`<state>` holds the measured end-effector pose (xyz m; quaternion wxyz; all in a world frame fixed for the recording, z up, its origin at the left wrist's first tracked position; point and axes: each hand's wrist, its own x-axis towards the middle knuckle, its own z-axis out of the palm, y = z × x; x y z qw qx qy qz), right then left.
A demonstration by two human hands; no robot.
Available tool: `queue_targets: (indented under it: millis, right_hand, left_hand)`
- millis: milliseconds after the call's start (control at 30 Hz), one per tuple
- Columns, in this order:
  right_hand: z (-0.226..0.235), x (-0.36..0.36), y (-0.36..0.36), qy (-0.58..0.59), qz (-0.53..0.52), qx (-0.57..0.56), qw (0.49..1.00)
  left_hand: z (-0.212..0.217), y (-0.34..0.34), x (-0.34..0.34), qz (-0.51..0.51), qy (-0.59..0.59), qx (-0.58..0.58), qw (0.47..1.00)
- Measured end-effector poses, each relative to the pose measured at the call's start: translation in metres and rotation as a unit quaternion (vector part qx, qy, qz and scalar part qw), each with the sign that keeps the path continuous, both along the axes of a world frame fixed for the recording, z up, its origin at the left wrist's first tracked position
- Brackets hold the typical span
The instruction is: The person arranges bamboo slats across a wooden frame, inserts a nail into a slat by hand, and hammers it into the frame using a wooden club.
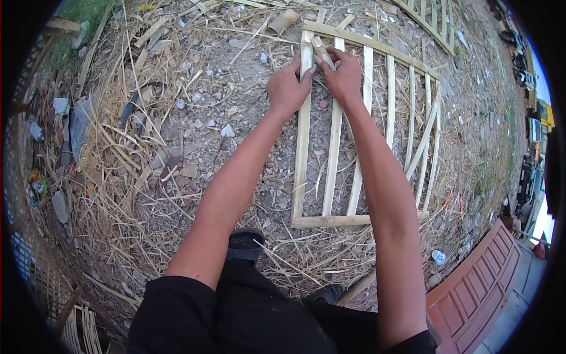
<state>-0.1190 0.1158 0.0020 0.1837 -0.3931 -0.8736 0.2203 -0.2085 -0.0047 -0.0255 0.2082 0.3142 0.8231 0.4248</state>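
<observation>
Where the ground [236, 147] shows between the litter, it is bare grey dirt strewn with small stones, dry straw and split bamboo offcuts; this is an outdoor yard, not a room. One bamboo lattice frame [359, 135] lies flat on that dirt, straight ahead of the person. It has seven long slats running away from the viewer, the two at the right bowed and crossing, and two cross strips, one at the near end and one slanting across the far end. A second lattice panel [430, 20] lies beyond it at the upper right. One red-brown panelled door [477, 289] lies flat at the lower right, and a woven bamboo screen [23, 259] runs along the left edge.

Both hands meet at the frame's far left corner. The left hand [287, 88] has its fingers curled closed around the top of the outermost slat. The right hand [344, 75] pinches a short bamboo piece [322, 52] against the next slat, fingers bent shut on it. Two dark shoes [244, 245] show below the forearms.
</observation>
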Motion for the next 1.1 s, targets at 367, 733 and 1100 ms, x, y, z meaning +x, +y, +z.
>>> queue_targets:
  millis: [367,733,1100]
  right_hand:
    - [0.012,0.002,-0.005,0.030,0.023,-0.092,0.995]
    - [0.013,0.004,0.004,0.005,0.037,-0.183,0.982]
    - [0.004,0.004,-0.001,0.005,0.045,-0.160,0.986]
  left_hand:
    - [0.001,0.002,-0.006,-0.021,-0.035,0.007,0.999]
    - [-0.027,0.000,-0.031,-0.093,-0.215,0.115,0.965]
    - [0.003,0.024,-0.043,-0.037,-0.263,0.010,0.964]
